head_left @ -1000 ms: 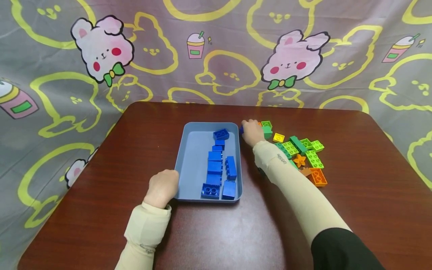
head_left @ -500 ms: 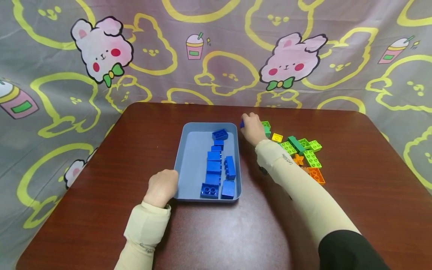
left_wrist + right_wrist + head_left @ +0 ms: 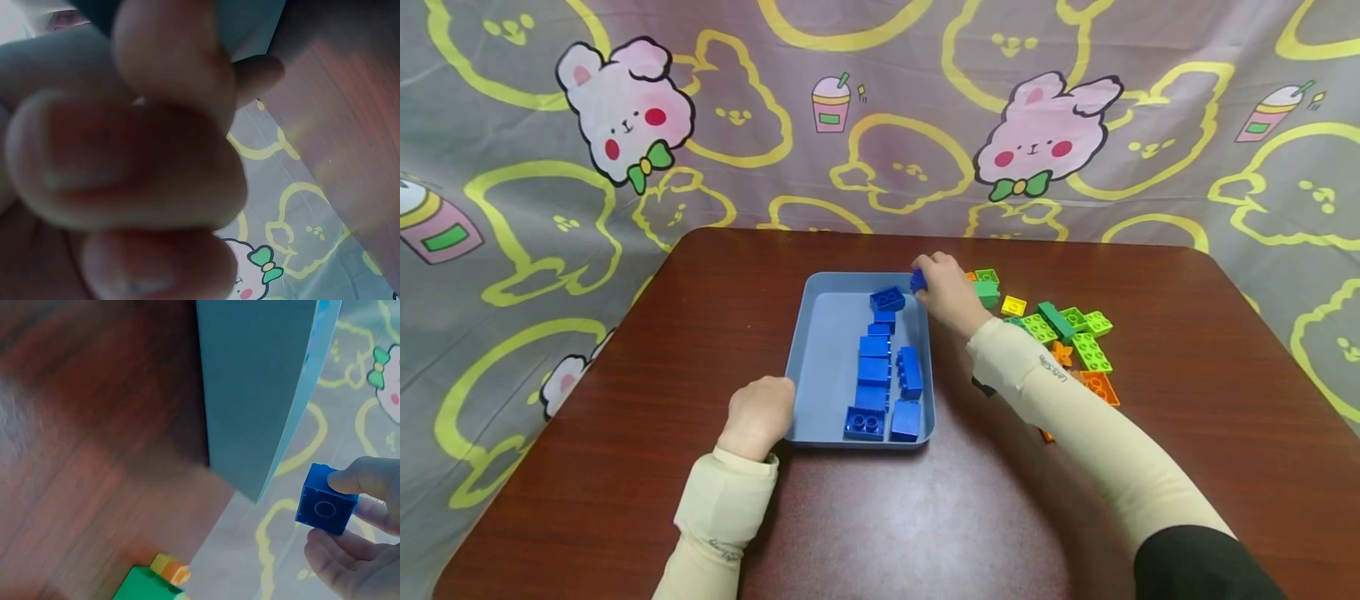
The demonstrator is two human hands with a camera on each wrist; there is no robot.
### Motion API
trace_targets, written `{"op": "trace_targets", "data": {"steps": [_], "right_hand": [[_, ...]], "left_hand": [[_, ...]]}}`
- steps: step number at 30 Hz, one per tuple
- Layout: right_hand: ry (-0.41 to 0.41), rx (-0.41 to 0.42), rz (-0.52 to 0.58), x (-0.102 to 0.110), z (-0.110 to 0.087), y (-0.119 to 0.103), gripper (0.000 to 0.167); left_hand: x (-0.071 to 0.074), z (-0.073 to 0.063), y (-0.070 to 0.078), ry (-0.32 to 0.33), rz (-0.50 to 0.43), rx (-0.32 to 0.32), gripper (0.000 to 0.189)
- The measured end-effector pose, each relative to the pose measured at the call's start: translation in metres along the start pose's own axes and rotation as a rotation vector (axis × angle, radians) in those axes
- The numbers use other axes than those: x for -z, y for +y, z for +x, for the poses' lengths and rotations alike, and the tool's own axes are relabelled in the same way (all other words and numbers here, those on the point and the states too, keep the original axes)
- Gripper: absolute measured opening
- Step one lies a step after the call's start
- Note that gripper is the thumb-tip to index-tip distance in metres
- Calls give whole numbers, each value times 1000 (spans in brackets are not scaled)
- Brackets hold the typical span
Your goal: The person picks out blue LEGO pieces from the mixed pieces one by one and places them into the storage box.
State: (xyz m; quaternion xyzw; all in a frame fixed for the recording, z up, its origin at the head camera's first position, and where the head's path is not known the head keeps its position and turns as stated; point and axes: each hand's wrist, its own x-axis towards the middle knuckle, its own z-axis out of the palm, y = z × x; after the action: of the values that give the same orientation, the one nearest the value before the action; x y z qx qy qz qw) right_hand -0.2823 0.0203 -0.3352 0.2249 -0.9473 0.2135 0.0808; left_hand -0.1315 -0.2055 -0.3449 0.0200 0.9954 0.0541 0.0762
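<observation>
My right hand (image 3: 951, 290) pinches a small blue building brick (image 3: 326, 501) between thumb and fingertips, beside the far right corner of a grey-blue tray (image 3: 829, 333). In the right wrist view the brick's hollow underside with its round tube shows, and the tray's side wall stands to its left. My left hand (image 3: 760, 415) grips the tray's near left edge with curled fingers (image 3: 125, 162). Inside the tray several blue bricks (image 3: 873, 369) form a column right of its middle. More lie along the right wall, among them an upright one (image 3: 909, 372).
Right of the tray lies a loose spread of green bricks (image 3: 1092, 352), a yellow brick (image 3: 1013, 306), an orange brick (image 3: 1099, 387) and an orange flower piece (image 3: 1062, 353). My right forearm covers some of them. A patterned curtain (image 3: 895, 100) hangs behind the brown table (image 3: 722, 317).
My right hand has lifted the blue brick from beside the green bricks and carried it left to the tray's far right corner. The left hand stays on the tray.
</observation>
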Motion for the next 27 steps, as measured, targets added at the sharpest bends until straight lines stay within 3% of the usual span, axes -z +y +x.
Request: {"op": "trace_targets", "data": {"steps": [16, 27], "right_hand": [[-165, 104, -95, -7, -11, -17, 34], [-246, 166, -291, -15, -11, -15, 33]], "left_hand": [[0, 0, -1, 7, 1, 2, 20], [-1, -1, -1, 20, -3, -12, 20]]}}
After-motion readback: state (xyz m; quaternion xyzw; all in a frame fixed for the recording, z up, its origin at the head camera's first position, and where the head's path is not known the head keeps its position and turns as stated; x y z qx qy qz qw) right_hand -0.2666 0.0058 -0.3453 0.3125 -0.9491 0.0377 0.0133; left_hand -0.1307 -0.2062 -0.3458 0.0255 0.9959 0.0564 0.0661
